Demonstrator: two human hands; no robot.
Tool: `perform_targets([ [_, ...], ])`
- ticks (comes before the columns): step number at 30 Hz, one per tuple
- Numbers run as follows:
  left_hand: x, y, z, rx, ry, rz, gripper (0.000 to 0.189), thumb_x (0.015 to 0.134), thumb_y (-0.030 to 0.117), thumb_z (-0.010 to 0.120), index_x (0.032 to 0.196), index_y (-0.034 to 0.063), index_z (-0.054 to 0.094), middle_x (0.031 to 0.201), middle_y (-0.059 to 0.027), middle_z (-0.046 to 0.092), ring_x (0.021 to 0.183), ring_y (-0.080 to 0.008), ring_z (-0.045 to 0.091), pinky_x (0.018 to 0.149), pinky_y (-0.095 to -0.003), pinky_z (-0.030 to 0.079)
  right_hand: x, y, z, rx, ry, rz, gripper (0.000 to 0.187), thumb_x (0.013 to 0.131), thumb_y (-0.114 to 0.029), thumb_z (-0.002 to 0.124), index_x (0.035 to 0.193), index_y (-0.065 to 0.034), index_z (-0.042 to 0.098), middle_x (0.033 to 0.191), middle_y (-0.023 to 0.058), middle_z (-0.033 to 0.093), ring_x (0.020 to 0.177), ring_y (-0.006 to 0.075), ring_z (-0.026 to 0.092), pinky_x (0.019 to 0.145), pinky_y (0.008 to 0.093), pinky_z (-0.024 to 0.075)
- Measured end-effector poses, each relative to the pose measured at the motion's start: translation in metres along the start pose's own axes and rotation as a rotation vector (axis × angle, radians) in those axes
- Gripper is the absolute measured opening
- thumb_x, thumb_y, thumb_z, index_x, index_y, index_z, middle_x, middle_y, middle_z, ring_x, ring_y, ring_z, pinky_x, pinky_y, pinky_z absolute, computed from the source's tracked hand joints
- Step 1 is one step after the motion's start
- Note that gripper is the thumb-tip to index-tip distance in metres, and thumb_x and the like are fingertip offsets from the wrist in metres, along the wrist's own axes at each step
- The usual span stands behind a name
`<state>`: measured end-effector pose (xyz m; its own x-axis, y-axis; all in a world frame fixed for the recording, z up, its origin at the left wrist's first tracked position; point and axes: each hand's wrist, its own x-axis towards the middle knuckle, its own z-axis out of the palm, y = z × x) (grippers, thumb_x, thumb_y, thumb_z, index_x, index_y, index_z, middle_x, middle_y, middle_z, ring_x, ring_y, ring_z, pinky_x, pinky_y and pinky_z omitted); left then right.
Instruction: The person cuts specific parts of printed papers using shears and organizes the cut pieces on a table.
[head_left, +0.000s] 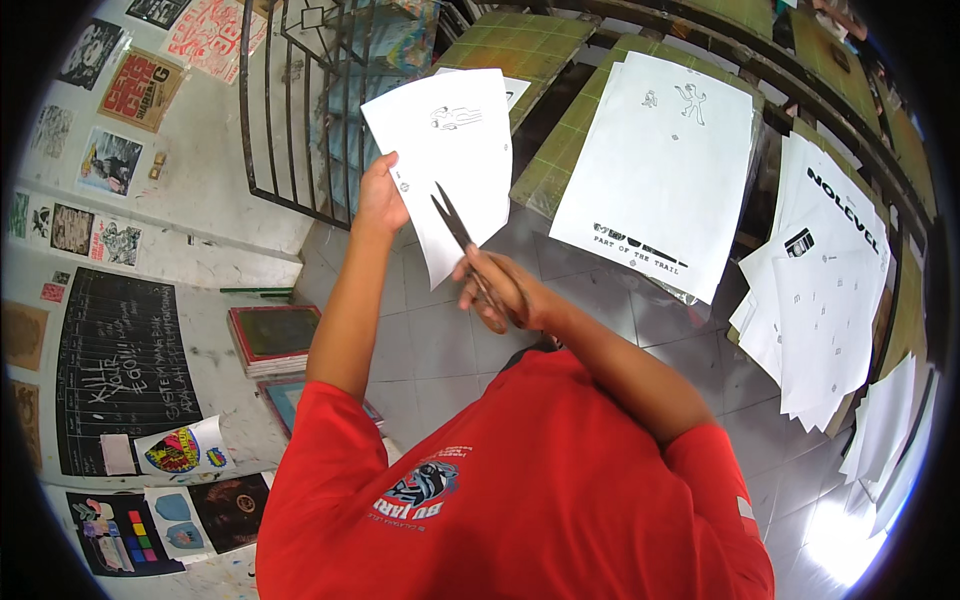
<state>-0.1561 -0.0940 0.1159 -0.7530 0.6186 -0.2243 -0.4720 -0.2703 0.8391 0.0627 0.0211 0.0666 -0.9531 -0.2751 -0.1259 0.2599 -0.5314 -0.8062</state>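
My left hand (382, 196) pinches the left edge of a white paper sheet (459, 166), held up in front of me and slightly curved. Line-drawn figures and small register marks are printed on it. Scissors (453, 219) are in my right hand (502, 289), their dark blades slightly apart. The blade tips point up and left over the lower half of the sheet; whether they touch the paper I cannot tell. Behind the sheet, part of another printed paper (517, 91) shows on a greenish board (551, 34).
Larger printed sheets (660, 180) lie on a second greenish board (544, 180) to the right. Beyond them is an untidy paper stack (825, 300). A black metal grille (292, 180) stands at left, near framed screens (279, 334) and a chalkboard (124, 375). Grey tiles (600, 300) cover the floor.
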Motion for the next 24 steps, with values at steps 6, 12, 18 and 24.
perform_targets([
  [6,-0.033,0.032,-0.066,-0.078,0.185,0.178,0.061,0.086,0.025,0.041,0.136,-0.0066,0.027,0.137,-0.0224,0.039,0.125,-0.0368,0.039,0.105,-0.0508,0.029,-0.054,0.01,-0.037,-0.42,0.324,0.043,0.045,0.092,-0.049,0.044,0.094,-0.0041,0.051,0.073,0.0072,0.057,0.052,0.0127,0.049,0.044,0.0261,0.0402],
  [12,-0.112,0.058,-0.218,-0.161,0.53,0.411,0.055,0.09,0.025,0.031,0.136,-0.0047,0.029,0.138,-0.02,0.039,0.127,-0.0373,0.038,0.107,-0.0513,0.028,-0.12,0.048,-0.083,-0.482,0.613,0.123,0.042,0.093,-0.044,0.047,0.1,-0.0024,0.055,0.069,0.0074,0.057,0.053,0.0108,0.051,0.046,0.0245,0.0399],
  [18,-0.167,0.042,-0.304,-0.269,0.819,0.47,0.051,0.092,0.025,0.027,0.134,-0.0033,0.031,0.135,-0.0195,0.042,0.125,-0.0367,0.039,0.105,-0.0521,0.032,-0.136,0.063,-0.092,-0.429,0.758,0.138,0.045,0.094,-0.043,0.043,0.103,0.0,0.054,0.068,0.0072,0.058,0.046,0.0083,0.048,0.041,0.0226,0.0367],
  [24,-0.158,0.022,-0.359,-0.349,0.917,0.387,0.051,0.09,0.025,0.029,0.132,-0.0024,0.036,0.131,-0.0191,0.047,0.122,-0.0359,0.044,0.103,-0.0505,0.034,-0.081,0.068,-0.086,-0.442,0.733,0.133,0.046,0.094,-0.043,0.042,0.104,0.0006,0.053,0.068,0.0068,0.058,0.045,0.0071,0.047,0.039,0.0217,0.0358],
])
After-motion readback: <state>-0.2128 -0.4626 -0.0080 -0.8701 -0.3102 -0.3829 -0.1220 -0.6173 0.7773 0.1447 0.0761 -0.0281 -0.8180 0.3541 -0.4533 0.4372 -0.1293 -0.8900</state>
